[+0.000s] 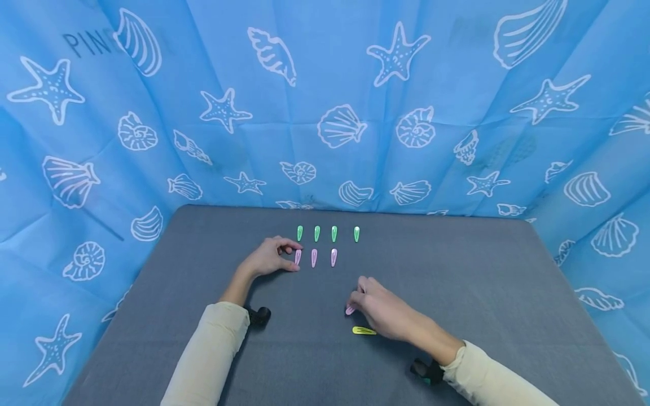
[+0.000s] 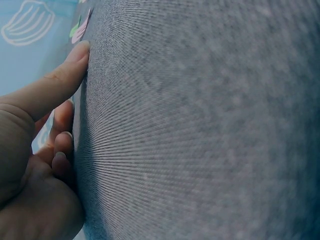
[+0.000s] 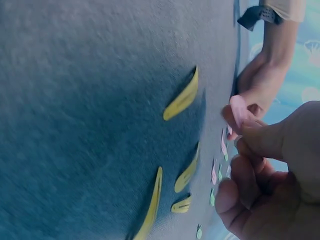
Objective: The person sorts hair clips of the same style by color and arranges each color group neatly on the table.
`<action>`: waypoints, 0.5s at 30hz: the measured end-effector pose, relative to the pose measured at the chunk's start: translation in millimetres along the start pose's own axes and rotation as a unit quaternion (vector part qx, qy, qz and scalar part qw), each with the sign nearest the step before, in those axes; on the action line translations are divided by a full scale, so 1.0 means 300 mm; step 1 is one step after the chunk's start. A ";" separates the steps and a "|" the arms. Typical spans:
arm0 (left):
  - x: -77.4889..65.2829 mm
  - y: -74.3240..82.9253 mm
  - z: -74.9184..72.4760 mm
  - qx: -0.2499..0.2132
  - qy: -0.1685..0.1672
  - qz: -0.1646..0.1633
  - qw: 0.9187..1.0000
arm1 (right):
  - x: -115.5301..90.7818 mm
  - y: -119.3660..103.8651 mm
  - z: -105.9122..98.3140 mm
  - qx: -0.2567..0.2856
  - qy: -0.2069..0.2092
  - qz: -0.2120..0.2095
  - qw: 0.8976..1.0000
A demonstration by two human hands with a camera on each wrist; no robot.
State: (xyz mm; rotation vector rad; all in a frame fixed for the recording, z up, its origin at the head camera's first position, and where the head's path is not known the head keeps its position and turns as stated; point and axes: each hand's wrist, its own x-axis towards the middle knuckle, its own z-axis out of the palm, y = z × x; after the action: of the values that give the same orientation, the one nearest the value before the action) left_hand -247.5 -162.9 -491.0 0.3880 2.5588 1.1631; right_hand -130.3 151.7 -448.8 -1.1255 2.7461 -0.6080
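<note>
Pinched between my right hand's thumb and fingers is a pink snap hair clip, lifted over the grey table. My left hand rests on the table with thumb and forefinger spread at the two ends of the leftmost pink hair clip. Two more pink clips, a middle one and a right one, continue that row. Under the right hand lies a yellow hair clip; the right wrist view shows several yellow clips there, mostly hidden by the hand in the head view.
Behind the pink row runs a row of green hair clips, from a left one to a right one. The grey cloth-covered table ends at a blue curtain printed with white shells and starfish.
</note>
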 end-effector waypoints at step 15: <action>-0.005 0.006 -0.002 -0.004 0.008 -0.010 1.000 | 0.099 0.138 -0.052 0.206 0.065 0.122 0.969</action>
State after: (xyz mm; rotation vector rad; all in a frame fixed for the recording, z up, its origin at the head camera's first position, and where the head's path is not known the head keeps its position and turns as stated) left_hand -246.2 -162.6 -489.0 0.3511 2.5644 1.1734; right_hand -182.2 162.8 -449.8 -0.6647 2.6189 -1.1793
